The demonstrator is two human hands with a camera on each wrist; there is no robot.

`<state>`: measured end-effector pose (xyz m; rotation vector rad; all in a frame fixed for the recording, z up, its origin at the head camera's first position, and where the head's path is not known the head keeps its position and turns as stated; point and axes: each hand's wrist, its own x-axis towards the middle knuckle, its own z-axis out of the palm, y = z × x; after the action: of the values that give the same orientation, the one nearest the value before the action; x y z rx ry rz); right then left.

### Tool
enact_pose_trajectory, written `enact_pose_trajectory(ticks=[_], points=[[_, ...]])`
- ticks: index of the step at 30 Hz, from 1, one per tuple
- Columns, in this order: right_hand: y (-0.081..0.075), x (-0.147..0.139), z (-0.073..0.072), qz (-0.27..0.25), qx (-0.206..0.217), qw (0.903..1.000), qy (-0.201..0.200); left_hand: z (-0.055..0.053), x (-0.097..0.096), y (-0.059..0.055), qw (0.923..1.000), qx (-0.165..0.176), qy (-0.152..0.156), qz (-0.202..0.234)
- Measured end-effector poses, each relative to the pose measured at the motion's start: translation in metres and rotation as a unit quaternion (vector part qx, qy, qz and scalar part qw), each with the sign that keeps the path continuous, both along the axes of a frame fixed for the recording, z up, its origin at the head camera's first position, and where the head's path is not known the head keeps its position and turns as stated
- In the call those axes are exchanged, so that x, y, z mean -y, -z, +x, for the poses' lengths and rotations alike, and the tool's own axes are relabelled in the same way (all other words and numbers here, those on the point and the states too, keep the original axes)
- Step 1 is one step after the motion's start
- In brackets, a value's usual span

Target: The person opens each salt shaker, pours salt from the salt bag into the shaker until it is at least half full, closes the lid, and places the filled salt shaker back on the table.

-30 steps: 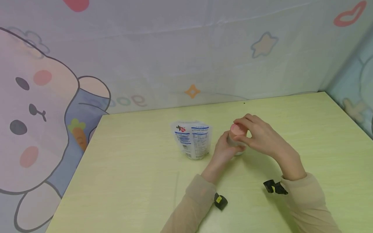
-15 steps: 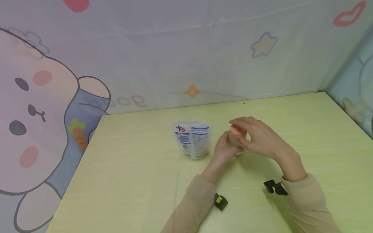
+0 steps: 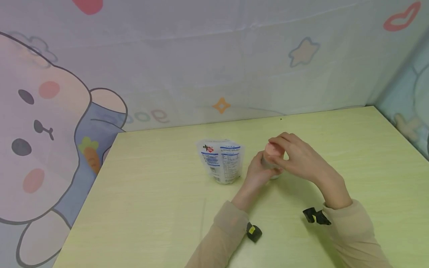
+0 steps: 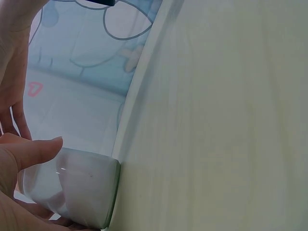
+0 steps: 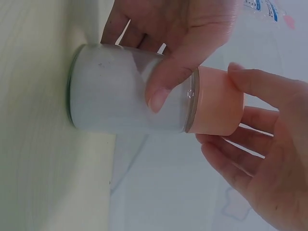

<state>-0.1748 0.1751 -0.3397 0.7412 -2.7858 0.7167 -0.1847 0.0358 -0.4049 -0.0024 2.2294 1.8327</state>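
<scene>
A clear glass jar (image 5: pixel 115 91) with whitish contents stands upright on the table, topped by a pink lid (image 5: pixel 219 101). My left hand (image 3: pixel 257 172) grips the jar's body, thumb across the near side in the right wrist view. The fingers of my right hand (image 3: pixel 296 154) curl round the lid, thumb on one side and fingertips on the other. The lid sits on the jar's mouth. Left of the hands, a white plastic pouch (image 3: pixel 222 162) with blue and red print stands upright, touched by neither hand.
The pale yellow-green table (image 3: pixel 151 193) runs back to a printed cloth (image 3: pixel 187 67) with a cartoon animal at the left. Each beige sleeve has a black wrist mount (image 3: pixel 254 231) close to its cuff.
My right hand's fingers shifted over the lid and back, with a slight turn of the wrist. My left hand, the jar and the pouch have stayed in place.
</scene>
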Motion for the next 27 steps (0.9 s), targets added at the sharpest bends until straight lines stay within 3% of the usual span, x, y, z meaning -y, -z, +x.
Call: enact_pose_trajectory(ticks=[13, 27], points=[[-0.0045, 0.0008, 0.0042, 0.030, 0.021, 0.9993, 0.004, -0.0011, -0.0002, 0.0007, 1.0000, -0.002, -0.004, -0.002], [0.0000, -0.0015, -0.0003, 0.008, -0.005, 0.9998, 0.019, 0.0000, -0.0003, -0.0015, 1.0000, -0.001, -0.004, -0.009]])
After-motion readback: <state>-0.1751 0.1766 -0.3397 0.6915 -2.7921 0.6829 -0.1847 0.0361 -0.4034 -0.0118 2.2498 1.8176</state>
